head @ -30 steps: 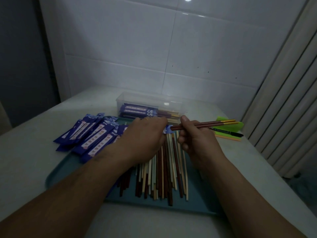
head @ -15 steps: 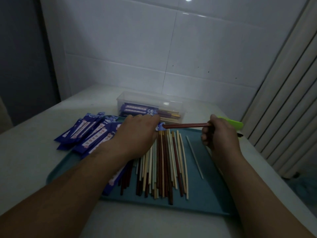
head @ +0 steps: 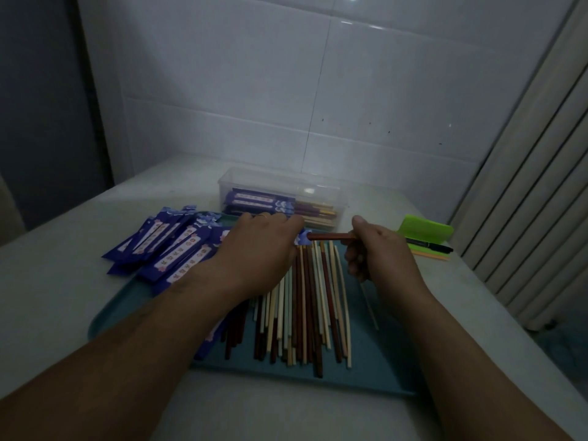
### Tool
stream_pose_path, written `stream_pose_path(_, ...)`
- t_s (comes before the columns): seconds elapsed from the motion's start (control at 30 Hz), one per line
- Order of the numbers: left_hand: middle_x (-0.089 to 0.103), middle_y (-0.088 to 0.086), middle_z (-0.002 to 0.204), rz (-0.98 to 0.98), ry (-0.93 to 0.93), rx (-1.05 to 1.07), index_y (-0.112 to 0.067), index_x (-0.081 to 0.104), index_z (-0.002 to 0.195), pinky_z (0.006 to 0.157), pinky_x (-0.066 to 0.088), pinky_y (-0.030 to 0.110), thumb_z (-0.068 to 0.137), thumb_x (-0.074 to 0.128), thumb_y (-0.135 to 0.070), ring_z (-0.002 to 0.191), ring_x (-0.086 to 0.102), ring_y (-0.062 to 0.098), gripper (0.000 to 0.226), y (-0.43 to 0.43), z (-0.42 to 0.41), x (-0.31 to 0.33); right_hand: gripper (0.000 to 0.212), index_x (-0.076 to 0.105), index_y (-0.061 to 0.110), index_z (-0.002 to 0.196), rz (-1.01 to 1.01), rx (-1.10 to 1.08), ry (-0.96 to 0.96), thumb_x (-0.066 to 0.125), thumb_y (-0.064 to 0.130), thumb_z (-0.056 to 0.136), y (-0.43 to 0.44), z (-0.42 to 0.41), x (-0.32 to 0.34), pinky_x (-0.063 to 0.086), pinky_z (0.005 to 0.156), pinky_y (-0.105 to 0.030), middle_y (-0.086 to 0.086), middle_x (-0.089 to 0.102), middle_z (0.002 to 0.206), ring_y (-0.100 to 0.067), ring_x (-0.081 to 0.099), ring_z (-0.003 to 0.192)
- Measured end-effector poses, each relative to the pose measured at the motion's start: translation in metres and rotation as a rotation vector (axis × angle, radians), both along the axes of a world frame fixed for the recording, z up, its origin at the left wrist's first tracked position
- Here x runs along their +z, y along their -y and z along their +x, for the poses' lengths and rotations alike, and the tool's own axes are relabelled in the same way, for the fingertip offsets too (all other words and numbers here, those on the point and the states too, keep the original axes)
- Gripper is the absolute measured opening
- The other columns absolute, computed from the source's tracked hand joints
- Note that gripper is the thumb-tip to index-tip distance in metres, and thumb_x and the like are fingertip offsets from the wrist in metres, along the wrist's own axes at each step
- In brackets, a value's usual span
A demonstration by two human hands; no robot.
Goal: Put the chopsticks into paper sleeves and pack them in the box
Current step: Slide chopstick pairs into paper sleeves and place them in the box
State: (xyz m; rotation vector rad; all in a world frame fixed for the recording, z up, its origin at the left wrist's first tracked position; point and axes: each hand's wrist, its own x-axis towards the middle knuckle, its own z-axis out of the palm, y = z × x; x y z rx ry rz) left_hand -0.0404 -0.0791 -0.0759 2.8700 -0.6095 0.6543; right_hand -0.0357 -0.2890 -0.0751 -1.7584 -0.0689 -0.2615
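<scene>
1. The pale desk is being taken up mostly by a teal tray.
2. A clear box is being kept on the desk just behind the tray. Sleeved chopsticks are being stored flat inside it.
3. A heap of blue sleeves is being left spread over the tray's left rim and the desk beside it.
4. Loose chopsticks, pale and dark red, are being kept side by side in the middle of the tray, partly under the left hand. One pale stick is lying apart at their right.
5. The left hand is being held clenched around one sleeve, whose mouth is showing past the fingertips.
6. The right hand is being kept clenched on red chopsticks, which are being held level above the tray. Their tips are meeting the sleeve's mouth; how far in they are cannot be told.
7. A green case and a black pen are being left on the desk to the right, near the tray.
</scene>
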Motion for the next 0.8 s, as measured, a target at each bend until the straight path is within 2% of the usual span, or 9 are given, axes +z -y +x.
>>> stream_pose_path(0.2,0.059,-0.003,0.109,-0.024,0.02,-0.001,-0.031,0.048,0.114,0.089,0.038,0.043,0.102,0.045,-0.036,0.103,0.057,0.026,0.014,-0.001,0.003,-0.002,0.034,0.066,0.009,0.085,-0.011,0.077,-0.026,0.058,0.036,0.104,0.003,0.0,0.003,0.035,0.042,-0.025,-0.004,0.061,0.06,-0.019,0.053,0.045)
stream_pose_path(0.3,0.063,-0.004,0.114,-0.005,0.078,0.06,-0.033,0.053,0.118,0.09,0.036,0.043,0.1,0.044,-0.057,0.108,0.058,0.025,0.031,-0.002,0.004,-0.002,0.029,0.063,0.01,0.084,0.047,0.024,-0.057,0.058,0.031,0.104,0.006,0.002,0.002,0.034,0.042,-0.023,-0.002,0.06,0.058,-0.018,0.052,0.044)
stream_pose_path(0.4,0.066,-0.005,0.115,-0.042,0.039,0.155,-0.034,0.056,0.119,0.095,0.037,0.045,0.091,0.036,-0.079,0.11,0.06,0.024,0.056,-0.011,0.006,0.001,0.022,0.059,0.012,0.088,0.191,0.007,-0.108,0.056,0.025,0.105,0.014,0.007,0.002,0.034,0.041,-0.024,-0.002,0.06,0.06,-0.016,0.052,0.046)
stream_pose_path(0.43,0.067,-0.006,0.114,-0.091,0.016,0.178,-0.034,0.058,0.117,0.096,0.037,0.046,0.091,0.035,-0.08,0.109,0.061,0.022,0.058,-0.014,0.006,0.002,0.02,0.058,0.012,0.088,0.254,0.009,-0.118,0.056,0.023,0.105,0.016,0.008,0.002,0.034,0.04,-0.024,-0.002,0.059,0.059,-0.015,0.052,0.046)
stream_pose_path(0.5,0.068,-0.007,0.107,-0.271,-0.035,0.191,-0.033,0.061,0.11,0.092,0.04,0.044,0.097,0.039,-0.072,0.102,0.062,0.019,0.047,-0.022,0.006,0.004,0.018,0.057,0.012,0.089,0.34,0.006,-0.126,0.054,0.021,0.105,0.02,0.012,0.001,0.033,0.039,-0.022,-0.001,0.058,0.058,-0.014,0.051,0.045)
stream_pose_path(0.57,0.067,-0.005,0.095,-0.55,-0.138,0.148,-0.03,0.059,0.099,0.075,0.044,0.034,0.103,0.046,-0.057,0.087,0.062,0.014,0.031,-0.025,0.006,0.006,0.018,0.055,0.013,0.089,0.39,0.006,-0.125,0.053,0.021,0.105,0.023,0.015,0.001,0.031,0.038,-0.021,0.0,0.056,0.057,-0.013,0.049,0.043)
stream_pose_path(0.63,0.065,-0.002,0.086,-0.78,-0.236,0.093,-0.024,0.06,0.092,0.064,0.041,0.031,0.106,0.049,-0.046,0.078,0.061,0.012,0.028,-0.026,0.007,0.007,0.018,0.054,0.014,0.089,0.43,0.018,-0.124,0.051,0.022,0.105,0.024,0.016,0.001,0.031,0.038,-0.02,0.001,0.056,0.057,-0.013,0.048,0.042)
stream_pose_path(0.8,0.063,0.003,0.078,-1.063,-0.336,0.041,-0.019,0.066,0.098,0.065,0.046,0.032,0.105,0.055,-0.037,0.067,0.057,0.015,0.022,-0.026,0.009,0.006,0.021,0.054,0.014,0.09,0.42,0.056,-0.084,0.05,0.025,0.107,0.023,0.016,0.0,0.033,0.039,-0.022,0.0,0.056,0.061,-0.014,0.049,0.046)
